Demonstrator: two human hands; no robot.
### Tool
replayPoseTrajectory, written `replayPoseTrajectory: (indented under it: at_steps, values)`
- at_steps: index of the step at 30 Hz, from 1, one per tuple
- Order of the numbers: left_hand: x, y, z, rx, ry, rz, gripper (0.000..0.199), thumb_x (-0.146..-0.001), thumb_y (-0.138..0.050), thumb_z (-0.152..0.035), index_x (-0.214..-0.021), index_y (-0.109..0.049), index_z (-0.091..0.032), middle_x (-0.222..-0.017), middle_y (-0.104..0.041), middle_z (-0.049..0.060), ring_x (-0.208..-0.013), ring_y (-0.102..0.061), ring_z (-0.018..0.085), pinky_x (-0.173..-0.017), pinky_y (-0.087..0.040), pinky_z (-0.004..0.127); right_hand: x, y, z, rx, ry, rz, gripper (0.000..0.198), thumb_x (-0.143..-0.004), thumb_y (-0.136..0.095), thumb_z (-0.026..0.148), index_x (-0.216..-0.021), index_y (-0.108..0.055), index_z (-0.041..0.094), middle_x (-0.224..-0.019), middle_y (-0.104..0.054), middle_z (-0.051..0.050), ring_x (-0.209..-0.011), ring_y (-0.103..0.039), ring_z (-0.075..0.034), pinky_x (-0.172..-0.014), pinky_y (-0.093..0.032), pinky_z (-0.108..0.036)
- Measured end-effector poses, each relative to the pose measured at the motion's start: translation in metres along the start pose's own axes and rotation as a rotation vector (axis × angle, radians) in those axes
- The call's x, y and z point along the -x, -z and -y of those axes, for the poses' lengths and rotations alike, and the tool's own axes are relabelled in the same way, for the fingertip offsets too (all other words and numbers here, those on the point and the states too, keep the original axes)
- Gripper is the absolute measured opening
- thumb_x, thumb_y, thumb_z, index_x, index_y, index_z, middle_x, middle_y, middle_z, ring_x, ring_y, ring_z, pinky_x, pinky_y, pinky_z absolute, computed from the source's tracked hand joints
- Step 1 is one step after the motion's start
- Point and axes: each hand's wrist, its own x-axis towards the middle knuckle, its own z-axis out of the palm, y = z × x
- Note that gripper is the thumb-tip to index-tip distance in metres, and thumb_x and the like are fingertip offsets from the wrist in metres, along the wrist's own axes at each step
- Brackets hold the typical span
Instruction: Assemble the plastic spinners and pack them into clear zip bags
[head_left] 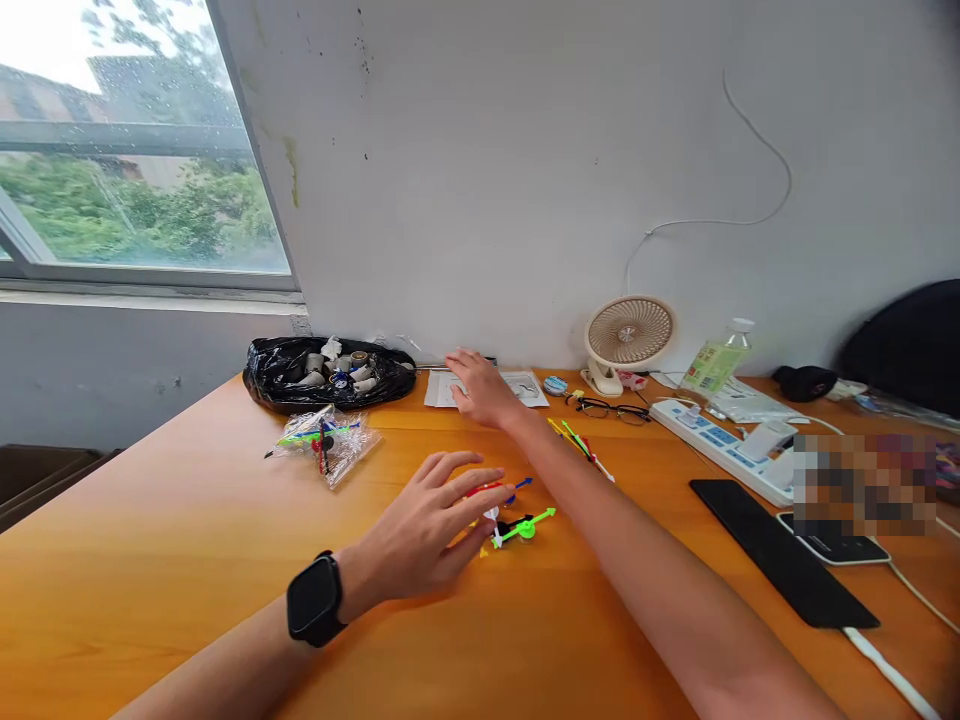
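Observation:
My left hand, with a black watch on its wrist, is low over a small cluster of coloured plastic arrow pieces, its fingers bent and apart. A green arrow piece, a white one and a blue arrow tip show past the fingertips; the hand hides part of the cluster. My right hand reaches to the back, fingers stretched, over a printed paper sheet. Beneath my right forearm lie more slim arrow pieces, partly covered.
A black plastic bag of grey rolls and a clear packet with coloured pieces are at left. Toward the right stand a fan, glasses, a bottle, a power strip and a black slab with a cable.

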Motion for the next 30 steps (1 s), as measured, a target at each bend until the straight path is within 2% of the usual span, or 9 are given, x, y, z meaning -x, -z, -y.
replayPoseTrajectory:
  at_steps: [2,4,8,11,14,17,20,25,30]
  values:
    - [-0.012,0.023,-0.002,-0.074,0.024,-0.096,0.052,-0.101,-0.058,-0.020,-0.151,-0.051,-0.031,-0.146,-0.063,0.008,-0.141,-0.050,0.031,-0.116,-0.045,0.052,0.006,0.029,0.004,-0.220,0.012,-0.176,0.041,-0.094,-0.057,0.012,-0.134,-0.065,0.008,-0.142,-0.060,-0.016,-0.136,-0.051,-0.028,-0.121,-0.040,-0.043]
    - [-0.030,0.051,-0.002,-0.140,0.063,-0.247,0.055,-0.099,-0.063,-0.024,-0.152,-0.050,-0.030,-0.148,-0.061,0.009,-0.141,-0.050,0.031,-0.120,-0.040,0.054,0.016,0.062,0.007,-0.456,-0.024,-0.246,0.029,-0.096,-0.059,0.019,-0.122,-0.070,0.013,-0.128,-0.067,-0.012,-0.120,-0.062,-0.024,-0.109,-0.050,-0.040]
    - [-0.075,0.098,0.011,-0.268,0.197,-0.458,0.064,-0.092,-0.074,-0.038,-0.151,-0.051,-0.027,-0.153,-0.055,0.012,-0.142,-0.046,0.034,-0.121,-0.036,0.055,0.037,0.120,0.008,-0.849,-0.204,-0.119,0.018,-0.091,-0.072,0.030,-0.103,-0.073,0.016,-0.101,-0.074,-0.007,-0.097,-0.070,-0.022,-0.089,-0.056,-0.035]
    - [-0.102,0.106,0.029,-0.138,0.333,-0.410,0.061,-0.092,-0.072,-0.053,-0.143,-0.058,-0.022,-0.137,-0.066,0.013,-0.124,-0.061,0.031,-0.101,-0.052,0.045,0.047,0.143,0.004,-1.017,-0.224,-0.015,0.021,-0.088,-0.078,0.029,-0.104,-0.073,0.016,-0.092,-0.074,-0.006,-0.094,-0.071,-0.022,-0.087,-0.056,-0.034]
    - [-0.113,0.090,0.048,0.140,0.493,-0.218,0.050,-0.096,-0.060,-0.064,-0.112,-0.072,-0.018,-0.092,-0.076,0.008,-0.076,-0.068,0.020,-0.063,-0.051,0.028,0.052,0.147,0.000,-1.088,-0.215,-0.034,0.021,-0.086,-0.080,0.028,-0.102,-0.071,0.017,-0.097,-0.072,-0.006,-0.092,-0.071,-0.020,-0.086,-0.057,-0.032]
    - [-0.113,0.065,0.065,0.247,0.582,-0.213,0.054,-0.097,-0.057,-0.066,-0.077,-0.066,-0.017,-0.060,-0.066,0.003,-0.050,-0.054,0.012,-0.046,-0.036,0.022,0.057,0.141,-0.006,-1.118,-0.263,0.011,0.036,-0.084,-0.083,0.027,-0.116,-0.067,0.020,-0.108,-0.069,-0.005,-0.090,-0.070,-0.018,-0.083,-0.059,-0.031]
    - [-0.107,0.050,0.082,0.287,0.659,-0.300,0.056,-0.093,-0.060,-0.067,-0.068,-0.062,-0.017,-0.052,-0.060,0.001,-0.045,-0.048,0.011,-0.044,-0.032,0.021,0.063,0.134,-0.015,-1.119,-0.321,0.162,0.060,-0.082,-0.085,0.025,-0.136,-0.059,0.024,-0.108,-0.068,-0.005,-0.086,-0.067,-0.016,-0.079,-0.060,-0.031]
    - [-0.094,0.055,0.100,0.309,0.762,-0.328,0.064,-0.086,-0.066,-0.071,-0.054,-0.054,-0.017,-0.046,-0.049,-0.001,-0.041,-0.036,0.007,-0.042,-0.025,0.022,0.068,0.129,-0.034,-1.087,-0.356,0.241,0.050,-0.084,-0.083,0.027,-0.130,-0.066,0.021,-0.100,-0.068,-0.006,-0.088,-0.066,-0.018,-0.080,-0.060,-0.031]
    - [-0.084,0.060,0.112,0.224,0.751,-0.266,0.068,-0.089,-0.060,-0.072,-0.050,-0.045,-0.018,-0.043,-0.040,-0.003,-0.041,-0.031,0.008,-0.044,-0.020,0.024,0.071,0.123,-0.044,-1.055,-0.366,0.279,0.058,-0.078,-0.088,0.027,-0.133,-0.067,0.023,-0.105,-0.067,-0.005,-0.099,-0.066,-0.019,-0.089,-0.058,-0.032]
